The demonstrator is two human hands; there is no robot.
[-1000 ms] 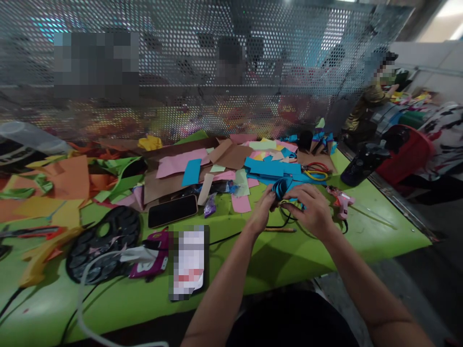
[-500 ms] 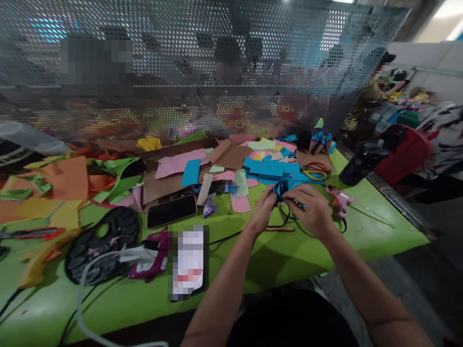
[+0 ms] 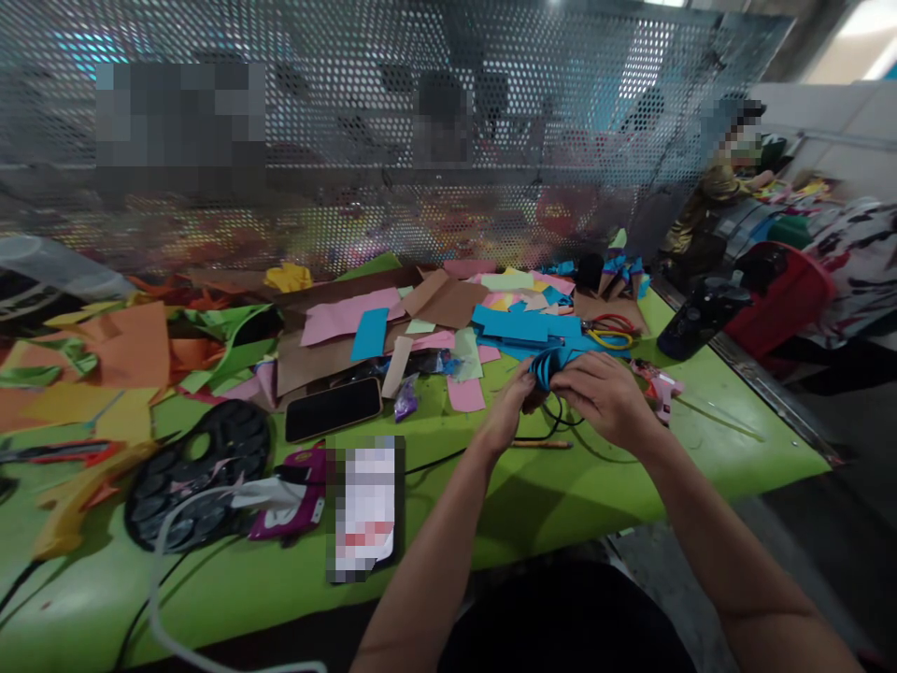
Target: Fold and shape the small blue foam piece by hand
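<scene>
A tall perforated metal panel (image 3: pixel 336 121) stands along the far side of the desk (image 3: pixel 761 456), its rows of small round holes letting dim shapes and patches of colour through from behind. A plain horizontal seam runs across it below mid-height. The desk has a glossy lime-green top, with a dark metal rail (image 3: pixel 763 393) along its right-hand edge. Past that, a red chair (image 3: pixel 799 290), apparently plastic, stands near the desk, and the grey floor (image 3: pixel 789 528) falls into shadow. A pale wall (image 3: pixel 851 117) closes the right side beneath a bright window (image 3: pixel 859 42); elsewhere the light is muted, leaving soft sheens on the green surface.
</scene>
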